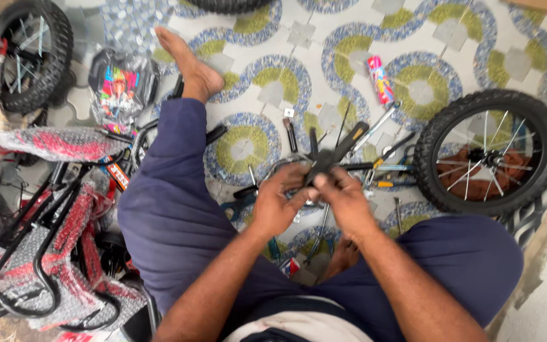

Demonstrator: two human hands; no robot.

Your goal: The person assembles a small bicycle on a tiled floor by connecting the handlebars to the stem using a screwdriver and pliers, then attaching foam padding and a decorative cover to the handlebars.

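Both my hands meet in front of me over a patterned tile floor. My left hand (278,202) and my right hand (344,201) together grip a small black bicycle part (332,157), a bar-shaped piece that sticks up and to the right from my fingers. Motion blur hides its exact form. Loose tools and metal rods (375,130) lie on the floor just beyond my hands. I sit with dark blue trousers, my left leg stretched out with a bare foot (188,63).
A small spoked bicycle wheel (485,152) lies at the right. A red and black bicycle frame in bubble wrap (58,240) lies at the left, another wheel (30,54) at top left. A wrapped colourful panel (120,85) and a small colourful tube (380,79) rest on the floor.
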